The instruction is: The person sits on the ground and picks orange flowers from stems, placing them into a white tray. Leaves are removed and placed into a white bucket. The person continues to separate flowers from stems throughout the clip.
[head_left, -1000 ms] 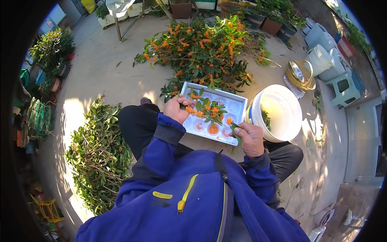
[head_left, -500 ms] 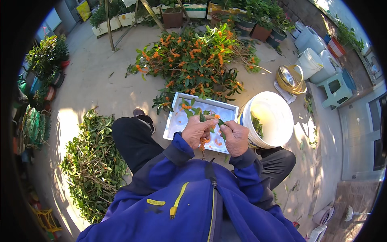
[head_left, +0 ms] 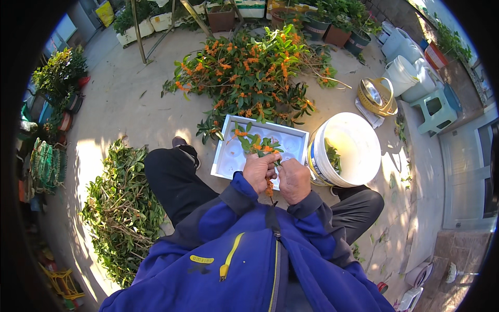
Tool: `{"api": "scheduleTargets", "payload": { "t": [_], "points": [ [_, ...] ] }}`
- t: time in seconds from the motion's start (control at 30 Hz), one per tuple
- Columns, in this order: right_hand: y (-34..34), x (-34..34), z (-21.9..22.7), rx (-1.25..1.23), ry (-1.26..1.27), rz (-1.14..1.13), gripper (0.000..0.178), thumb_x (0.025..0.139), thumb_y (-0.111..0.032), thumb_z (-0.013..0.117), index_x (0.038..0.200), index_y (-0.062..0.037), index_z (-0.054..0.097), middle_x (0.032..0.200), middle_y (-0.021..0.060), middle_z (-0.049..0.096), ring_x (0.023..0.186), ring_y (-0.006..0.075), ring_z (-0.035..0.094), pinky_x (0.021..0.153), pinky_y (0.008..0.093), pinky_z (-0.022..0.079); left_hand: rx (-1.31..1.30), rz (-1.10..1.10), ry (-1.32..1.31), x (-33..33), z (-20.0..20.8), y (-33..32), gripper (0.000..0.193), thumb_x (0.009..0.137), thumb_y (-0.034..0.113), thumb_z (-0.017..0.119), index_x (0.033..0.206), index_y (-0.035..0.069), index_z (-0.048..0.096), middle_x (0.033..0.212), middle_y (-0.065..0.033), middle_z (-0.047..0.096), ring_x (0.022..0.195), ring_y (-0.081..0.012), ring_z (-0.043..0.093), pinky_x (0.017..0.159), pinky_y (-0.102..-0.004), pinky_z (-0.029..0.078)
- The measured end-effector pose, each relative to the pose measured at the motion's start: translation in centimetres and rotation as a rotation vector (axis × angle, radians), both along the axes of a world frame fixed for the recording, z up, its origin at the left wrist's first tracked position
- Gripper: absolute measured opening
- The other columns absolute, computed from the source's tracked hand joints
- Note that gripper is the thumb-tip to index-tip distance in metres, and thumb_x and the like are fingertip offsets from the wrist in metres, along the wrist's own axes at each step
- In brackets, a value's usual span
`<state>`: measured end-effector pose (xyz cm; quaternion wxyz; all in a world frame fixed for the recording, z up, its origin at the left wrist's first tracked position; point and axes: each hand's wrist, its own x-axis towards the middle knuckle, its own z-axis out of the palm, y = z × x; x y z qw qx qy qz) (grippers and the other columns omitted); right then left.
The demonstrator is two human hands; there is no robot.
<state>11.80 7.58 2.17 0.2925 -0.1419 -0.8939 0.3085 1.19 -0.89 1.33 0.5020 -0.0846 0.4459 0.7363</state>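
Note:
My left hand (head_left: 257,172) is closed around a leafy sprig with orange blossoms (head_left: 268,147), its stem end hanging below the fingers. My right hand (head_left: 294,180) is closed close beside it, fingertips at the sprig's blossoms; anything in its grip is hidden. Both hands are over the near side of a shallow white tray (head_left: 218,155) with round hollows. Leaves and blossoms of the sprig hang over the tray. Just right of it, a tall white bucket (head_left: 365,148) holds some green leaves (head_left: 332,157).
Beyond the tray lies a large heap of orange-flowering branches (head_left: 249,73). A pile of leafy cuttings (head_left: 122,213) is on the floor at left. At right are a yellow basket (head_left: 385,101) with a metal bowl, a pale green stool (head_left: 435,112) and several white buckets (head_left: 401,73).
My right hand has drawn nearer my left and turned, its back now showing. The green leaf that was at its fingers no longer shows. Both hands have shifted slightly.

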Motion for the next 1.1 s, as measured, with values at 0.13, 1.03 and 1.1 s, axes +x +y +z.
{"api": "scheduleTargets", "payload": {
  "t": [0.13, 1.03, 1.1],
  "points": [
    [0.0, 0.4, 0.0, 0.064, -0.032, 0.032, 0.011, 0.077, -0.004, 0.066, 0.076, -0.0029, 0.055, 0.072, 0.0168, 0.055, 0.067, 0.0374, 0.057, 0.058, 0.0464, 0.044, 0.027, -0.004, -0.026, 0.2, -1.0, 0.3, 0.009, 0.093, 0.009, 0.063, 0.091, 0.0, 0.06, 0.06, 0.0052, 0.04, 0.05, -0.0073, 0.032, 0.048, -0.0257, 0.031],
    [6.3, 2.0, 2.3, -0.345, -0.06, -0.127, 0.027, 0.078, -0.014, 0.07, 0.101, 0.0015, 0.067, 0.089, 0.0175, 0.066, 0.076, 0.0291, 0.066, 0.069, 0.0349, 0.052, 0.606, 0.107, -0.238, -6.0, -0.7, -0.7, 0.026, 0.104, 0.029, 0.045, 0.107, 0.005, 0.054, 0.089, -0.0063, 0.057, 0.087, -0.0241, 0.055, 0.094, -0.0452, 0.045],
    [3.6, 0.6, 3.5, -0.345, -0.023, -0.054, 0.026, 0.078, -0.012, 0.072, 0.099, 0.0024, 0.067, 0.086, 0.0157, 0.066, 0.075, 0.0258, 0.066, 0.067, 0.033, 0.051, 0.582, 0.117, -0.248, -5.3, 0.5, -0.6, 0.028, 0.105, 0.029, 0.044, 0.11, 0.003, 0.055, 0.097, -0.0089, 0.06, 0.096, -0.0276, 0.057, 0.099, -0.0471, 0.045]
  ]
}}
